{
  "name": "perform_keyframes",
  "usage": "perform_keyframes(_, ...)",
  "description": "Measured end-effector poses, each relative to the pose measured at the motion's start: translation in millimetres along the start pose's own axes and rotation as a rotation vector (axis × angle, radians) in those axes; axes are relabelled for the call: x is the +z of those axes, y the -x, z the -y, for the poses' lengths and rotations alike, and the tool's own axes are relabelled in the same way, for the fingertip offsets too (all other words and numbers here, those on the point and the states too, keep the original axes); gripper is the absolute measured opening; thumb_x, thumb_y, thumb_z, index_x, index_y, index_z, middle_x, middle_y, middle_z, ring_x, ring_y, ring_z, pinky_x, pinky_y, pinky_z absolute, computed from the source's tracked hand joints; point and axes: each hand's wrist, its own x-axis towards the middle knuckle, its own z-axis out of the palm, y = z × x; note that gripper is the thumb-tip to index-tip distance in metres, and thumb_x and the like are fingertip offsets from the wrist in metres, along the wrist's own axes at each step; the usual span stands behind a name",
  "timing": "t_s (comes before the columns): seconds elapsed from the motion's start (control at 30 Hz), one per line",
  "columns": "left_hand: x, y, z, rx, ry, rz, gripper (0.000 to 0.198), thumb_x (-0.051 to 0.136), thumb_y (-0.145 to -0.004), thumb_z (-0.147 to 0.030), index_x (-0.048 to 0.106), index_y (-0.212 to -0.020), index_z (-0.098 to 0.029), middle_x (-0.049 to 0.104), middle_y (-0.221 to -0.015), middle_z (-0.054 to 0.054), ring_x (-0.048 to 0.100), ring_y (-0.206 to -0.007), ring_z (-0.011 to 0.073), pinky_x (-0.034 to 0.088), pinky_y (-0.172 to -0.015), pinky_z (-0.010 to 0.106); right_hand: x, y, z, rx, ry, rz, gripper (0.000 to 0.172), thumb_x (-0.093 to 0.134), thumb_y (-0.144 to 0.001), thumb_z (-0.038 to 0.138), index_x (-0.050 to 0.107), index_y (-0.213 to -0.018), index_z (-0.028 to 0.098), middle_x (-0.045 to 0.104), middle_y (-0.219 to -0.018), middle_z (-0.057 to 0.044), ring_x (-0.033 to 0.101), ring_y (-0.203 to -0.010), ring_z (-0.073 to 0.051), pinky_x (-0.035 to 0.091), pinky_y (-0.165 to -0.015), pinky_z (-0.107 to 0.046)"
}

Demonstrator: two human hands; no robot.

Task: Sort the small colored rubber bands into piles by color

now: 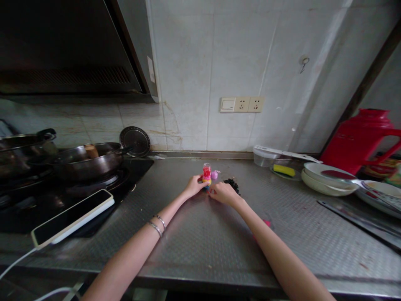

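A small clear bottle [206, 170] with red, yellow and blue contents stands upright on the metal counter [194, 234]. My left hand [194, 187] is closed around its left side. Close to the bottle's lower right, my right hand [224, 193] has its fingertips pinched together; what they hold, if anything, is hidden. Just behind the right hand lies a lilac cap [214, 174] with a small loop. A clump of small black pieces [232, 184] sits beyond the right hand's knuckles. Partly covered by my right forearm is a bright pink item [267, 223].
At left, a pan [89, 161] and a pot [19, 152] sit on the stove; a phone-like device [73, 217] with a white cable lies at its edge. At right are stacked bowls [328, 186], a yellow sponge [284, 170], a red thermos [360, 140] and a long dark utensil [351, 221].
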Motion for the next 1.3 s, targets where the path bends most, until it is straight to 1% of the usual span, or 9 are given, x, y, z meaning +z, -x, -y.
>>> perform_keyframes(0.13, -0.2, 0, 0, 0.003, -0.008, -0.005, 0.037, 0.064, -0.066, -0.029, 0.061, -0.097, -0.011, 0.066, -0.095, 0.010, 0.060, -0.084, 0.0205, 0.045, -0.079, 0.032, 4, -2, 0, 0.000, 0.017, -0.018, 0.027, 0.041, -0.081, 0.032, 0.062, -0.088, 0.017, 0.065, -0.088, -0.013, 0.060, -0.081, -0.023, 0.041, -0.067, -0.025)
perform_keyframes(0.43, 0.3, 0, 2, 0.009, -0.001, 0.005, 0.039, 0.065, -0.066, -0.031, 0.060, -0.099, -0.011, 0.066, -0.095, 0.010, 0.060, -0.084, 0.0202, 0.046, -0.078, 0.031, 5, -2, 2, -0.009, 0.003, -0.018, 0.026, 0.043, -0.079, 0.029, 0.064, -0.091, 0.021, 0.066, -0.088, -0.010, 0.060, -0.082, -0.023, 0.041, -0.069, -0.026)
perform_keyframes(0.6, 0.8, -1, 5, 0.005, 0.023, 0.007, 0.039, 0.065, -0.066, -0.030, 0.060, -0.099, -0.011, 0.065, -0.097, 0.010, 0.061, -0.084, 0.0199, 0.046, -0.078, 0.030, -6, 2, -7, 0.023, -0.007, 0.001, 0.024, 0.045, -0.076, 0.027, 0.066, -0.087, 0.021, 0.066, -0.087, -0.010, 0.060, -0.081, -0.022, 0.040, -0.068, -0.026)
perform_keyframes(0.73, 2.3, -3, 9, 0.008, 0.049, 0.003, 0.040, 0.066, -0.065, -0.029, 0.060, -0.100, -0.010, 0.065, -0.097, 0.011, 0.061, -0.084, 0.0200, 0.045, -0.079, 0.031, -20, 7, -24, 0.057, -0.084, 0.053, 0.025, 0.050, -0.072, 0.039, 0.068, -0.085, 0.026, 0.066, -0.084, -0.005, 0.060, -0.078, -0.019, 0.039, -0.063, -0.023)
perform_keyframes(0.87, 2.4, -3, 8, 0.031, 0.054, 0.012, 0.039, 0.065, -0.066, -0.029, 0.061, -0.100, -0.010, 0.065, -0.098, 0.011, 0.060, -0.085, 0.0195, 0.045, -0.080, 0.032, -19, 7, -39, 0.127, -0.177, 0.070, 0.035, 0.052, -0.069, 0.050, 0.067, -0.087, 0.025, 0.065, -0.084, -0.004, 0.059, -0.077, -0.017, 0.038, -0.060, -0.021)
perform_keyframes(0.97, 1.9, -2, 6, 0.035, 0.047, 0.011, 0.040, 0.065, -0.067, -0.029, 0.060, -0.101, -0.011, 0.065, -0.098, 0.010, 0.060, -0.085, 0.0191, 0.045, -0.079, 0.031, -10, 3, -45, 0.177, -0.222, 0.108, 0.056, 0.058, -0.057, 0.060, 0.063, -0.097, 0.022, 0.064, -0.091, -0.006, 0.058, -0.078, -0.019, 0.038, -0.058, -0.022)
perform_keyframes(1.03, 1.7, -2, 6, 0.024, 0.033, 0.000, 0.041, 0.065, -0.066, -0.029, 0.060, -0.102, -0.010, 0.065, -0.097, 0.010, 0.061, -0.084, 0.0193, 0.045, -0.079, 0.031, -3, 0, -46, 0.166, -0.237, 0.141, 0.068, 0.060, -0.050, 0.064, 0.059, -0.103, 0.020, 0.062, -0.093, -0.008, 0.057, -0.079, -0.019, 0.039, -0.057, -0.022)
perform_keyframes(1.17, 1.7, -2, 7, 0.020, 0.027, 0.001, 0.041, 0.065, -0.066, -0.029, 0.060, -0.102, -0.010, 0.065, -0.097, 0.010, 0.061, -0.084, 0.0193, 0.045, -0.079, 0.031, 4, -3, -46, 0.092, -0.223, 0.185, 0.073, 0.061, -0.048, 0.065, 0.058, -0.104, 0.018, 0.060, -0.098, -0.010, 0.056, -0.078, -0.019, 0.038, -0.057, -0.022)
perform_keyframes(1.3, 1.6, -2, 6, 0.027, 0.040, 0.016, 0.040, 0.064, -0.067, -0.029, 0.059, -0.101, -0.010, 0.065, -0.098, 0.010, 0.060, -0.085, 0.0195, 0.045, -0.079, 0.031, 3, -2, -41, 0.054, -0.146, 0.112, 0.072, 0.061, -0.053, 0.059, 0.052, -0.113, 0.019, 0.053, -0.109, -0.012, 0.056, -0.079, -0.019, 0.039, -0.060, -0.024)
